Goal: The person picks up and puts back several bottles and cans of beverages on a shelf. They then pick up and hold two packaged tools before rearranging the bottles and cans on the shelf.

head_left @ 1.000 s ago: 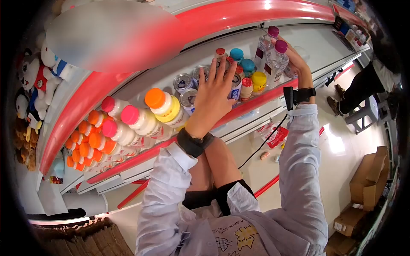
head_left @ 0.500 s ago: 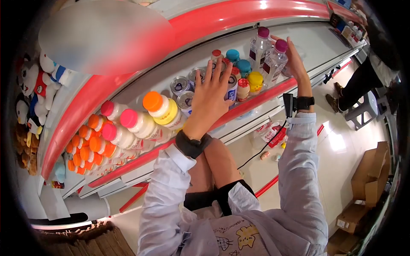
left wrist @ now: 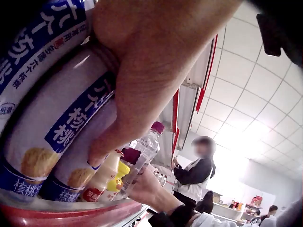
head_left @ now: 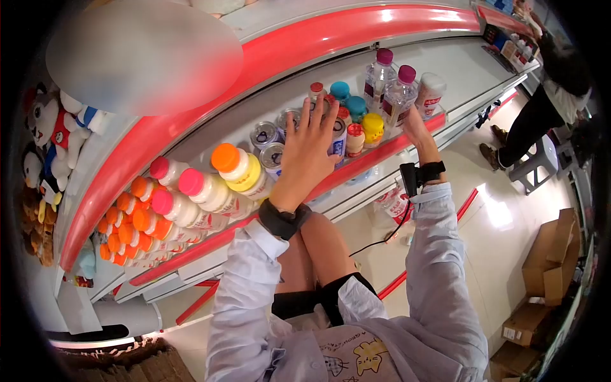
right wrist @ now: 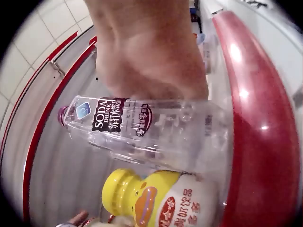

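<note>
Spread fingers of the left hand [head_left: 307, 149] lie over the silver-and-blue cans [head_left: 272, 158]; its thumb touches one can [left wrist: 78, 163]. The right hand [head_left: 421, 135] is against the lower side of a clear bottle with a purple cap [head_left: 401, 97], its fingers largely straight and partly hidden. A second purple-capped bottle [head_left: 379, 75] stands just behind, and a white bottle with red print [head_left: 431, 94] stands to the right. Between the hands are a yellow duck-shaped bottle [head_left: 373, 128], a small red-capped bottle [head_left: 354, 139] and teal-capped bottles [head_left: 355, 107].
Pink-capped bottles [head_left: 202, 191], a yellow-wrapped orange-capped bottle [head_left: 238, 169] and several small orange-capped bottles [head_left: 145, 219] fill the left of the shelf. A red edge [head_left: 394, 145] runs along its front. Another person [head_left: 531, 118] stands at the far right by a grey stool [head_left: 541, 159].
The right hand has come down and nearer the body, from beside the white bottle to the near purple-capped bottle, uncovering the white bottle. The left hand stays over the cans while the head view shifts slightly.
</note>
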The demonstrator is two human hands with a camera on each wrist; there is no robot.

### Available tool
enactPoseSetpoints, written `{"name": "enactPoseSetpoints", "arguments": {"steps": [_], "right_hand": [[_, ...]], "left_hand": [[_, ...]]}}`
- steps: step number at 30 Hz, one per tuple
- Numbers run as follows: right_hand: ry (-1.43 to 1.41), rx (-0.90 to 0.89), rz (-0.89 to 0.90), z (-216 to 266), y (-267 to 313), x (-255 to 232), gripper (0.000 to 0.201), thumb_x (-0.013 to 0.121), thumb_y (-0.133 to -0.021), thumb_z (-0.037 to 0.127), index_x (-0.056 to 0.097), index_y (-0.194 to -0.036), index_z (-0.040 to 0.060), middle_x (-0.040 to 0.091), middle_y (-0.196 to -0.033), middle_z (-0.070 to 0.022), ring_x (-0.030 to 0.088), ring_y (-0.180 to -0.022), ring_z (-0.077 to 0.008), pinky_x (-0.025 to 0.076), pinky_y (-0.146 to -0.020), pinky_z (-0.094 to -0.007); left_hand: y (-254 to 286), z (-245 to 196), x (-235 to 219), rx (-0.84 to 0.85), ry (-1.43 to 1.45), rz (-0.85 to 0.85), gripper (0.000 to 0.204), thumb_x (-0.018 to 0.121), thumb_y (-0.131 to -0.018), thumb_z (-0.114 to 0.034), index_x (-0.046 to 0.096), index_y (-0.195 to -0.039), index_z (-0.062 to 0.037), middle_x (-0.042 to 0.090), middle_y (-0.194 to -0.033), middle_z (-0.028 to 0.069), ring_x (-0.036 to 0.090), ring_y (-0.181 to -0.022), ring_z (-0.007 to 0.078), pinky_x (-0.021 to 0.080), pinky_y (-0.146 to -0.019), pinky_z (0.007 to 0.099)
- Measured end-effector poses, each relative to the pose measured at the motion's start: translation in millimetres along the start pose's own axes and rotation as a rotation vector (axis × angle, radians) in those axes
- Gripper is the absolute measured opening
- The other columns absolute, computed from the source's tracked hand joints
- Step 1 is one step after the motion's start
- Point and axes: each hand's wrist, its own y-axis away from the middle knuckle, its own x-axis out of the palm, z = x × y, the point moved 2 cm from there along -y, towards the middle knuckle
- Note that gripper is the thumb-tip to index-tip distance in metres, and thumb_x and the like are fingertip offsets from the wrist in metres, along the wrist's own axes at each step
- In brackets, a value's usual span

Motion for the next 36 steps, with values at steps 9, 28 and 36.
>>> {"name": "enactPoseSetpoints", "arguments": {"steps": [9, 28, 36], "right_hand": [[0.052, 0.011, -0.047, -7.1, -10.8, -17.4, 0.048, 0.041, -0.099, 0.041, 0.049, -0.131, 0.0063, 0.057, -0.125, -0.0059, 0.052, -0.113, -0.0196, 0.039, -0.100, -0.0344], [0.517, -0.216, 0.033, -23.3, -34.5, -63.4, 0.038, 0.039, -0.101, 0.025, 0.046, -0.133, 0.0042, 0.055, -0.128, -0.0089, 0.051, -0.117, -0.0215, 0.038, -0.103, -0.0306], [0.106, -0.600, -0.220, 82.6, 38.3, -64.8, 0.051, 0.040, -0.099, 0.042, 0.053, -0.124, -0.0001, 0.062, -0.116, -0.0129, 0.060, -0.105, -0.0210, 0.046, -0.091, -0.0338]], "left_hand": [[0.9, 1.3, 3.4, 0.006, 0.008, -0.012, 0.099, 0.081, -0.064, -0.029, 0.028, -0.146, -0.0136, 0.029, -0.151, 0.0151, 0.026, -0.140, 0.0322, 0.024, -0.111, 0.0545], [1.9, 0.2, 3.4, 0.010, 0.014, -0.029, 0.098, 0.080, -0.066, -0.029, 0.028, -0.146, -0.0135, 0.027, -0.151, 0.0160, 0.026, -0.140, 0.0332, 0.024, -0.111, 0.0553], [1.7, 1.4, 3.3, 0.037, -0.009, -0.036, 0.097, 0.080, -0.067, -0.029, 0.027, -0.146, -0.0098, 0.027, -0.150, 0.0178, 0.026, -0.139, 0.0345, 0.025, -0.109, 0.0572]]}}
